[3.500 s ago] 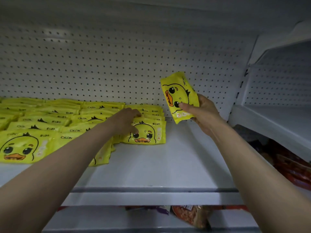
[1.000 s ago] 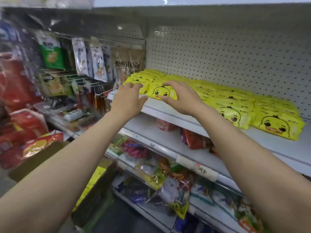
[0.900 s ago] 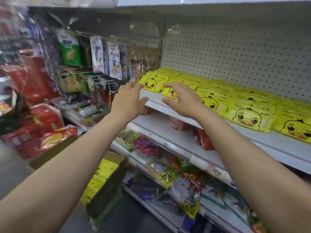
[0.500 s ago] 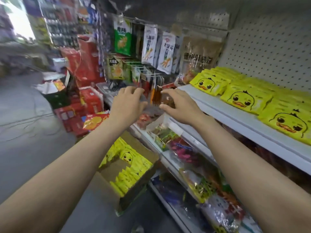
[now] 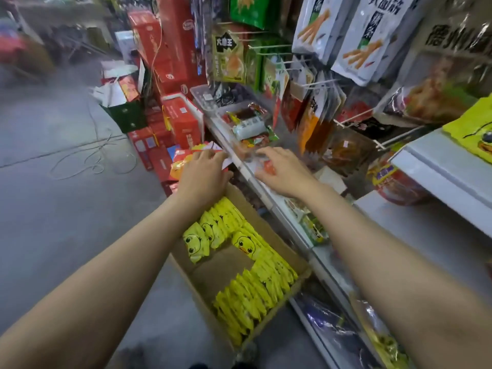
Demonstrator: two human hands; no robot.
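While motion blur smears the fingertips of the right hand (image 5: pixel 283 173) and much of the stock behind it, both hands are plainly released, fingers loosely spread and holding nothing, stretched out in the air above a cardboard box (image 5: pixel 218 267) on the floor (image 5: pixel 53 222). The left hand (image 5: pixel 203 174) hovers over the far end of the box and covers part of a red-and-white wrapper behind it, while its forearm hides the box's far left corner. The right hand hangs in front of the edge of a lower shelf (image 5: pixel 266 194).

Yellow packets (image 5: pixel 247 291) printed with a duck face stand on edge in rows inside the box, leaving a patch of bare cardboard near the middle. One more yellow packet (image 5: pixel 476 134) lies on a white upper shelf (image 5: pixel 439 169), cut off by the right border. Hanging snack bags (image 5: pixel 367 35) are cropped along the top, their lettering only partly legible. Clear trays (image 5: pixel 247 123) of wrapped snacks sit on the lower shelf just beyond the hands, their contents too blurred to tell apart.

Red cartons (image 5: pixel 173 57) are stacked on the floor past the box, beside a dark green carton (image 5: pixel 125 115) stuffed with papers. A thin cable (image 5: pixel 87 161) loops across the grey concrete aisle. The far left of the shop dissolves into blur.
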